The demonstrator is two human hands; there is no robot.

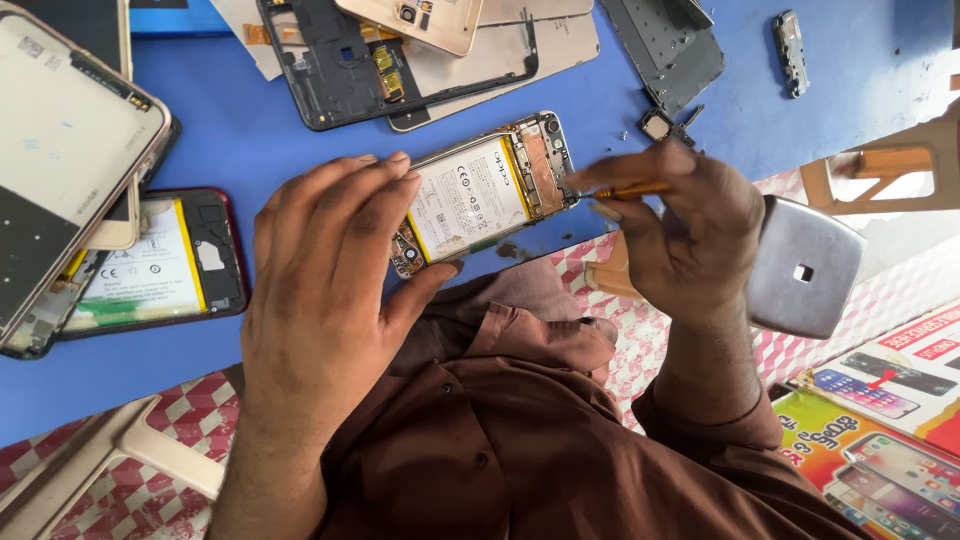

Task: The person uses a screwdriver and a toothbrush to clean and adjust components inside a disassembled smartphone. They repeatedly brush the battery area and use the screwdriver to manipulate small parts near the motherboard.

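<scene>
An opened phone (487, 190), back cover off, lies tilted on the blue table (250, 130) just in front of the person, its white battery (468, 188) and the copper-coloured board at its upper end showing. The left hand (325, 270) rests flat over the phone's lower end, fingers stretched nearly straight and close together along the battery's left edge, thumb spread out below and touching the phone's lower corner; it pins the phone rather than grips it. The right hand (685, 235) sits just right of the phone, fingers curled and pinched tight round a thin orange-handled tool (625, 190), whose tip points left and meets the phone's upper right edge beside the board. The phone thus lies between the two hands, touched by both the left hand and the tool. A metal watch (805, 265) sits on the right wrist. To the left lies a second open phone (155, 265) with a red rim and its own battery, partly under a pale cover (65, 150). Above, well apart from the hands, lie a black frame (340, 65), a gold cover (425, 20), a grey plate (665, 45) and a small part (790, 50). The person wears a brown shirt (520, 430).
</scene>
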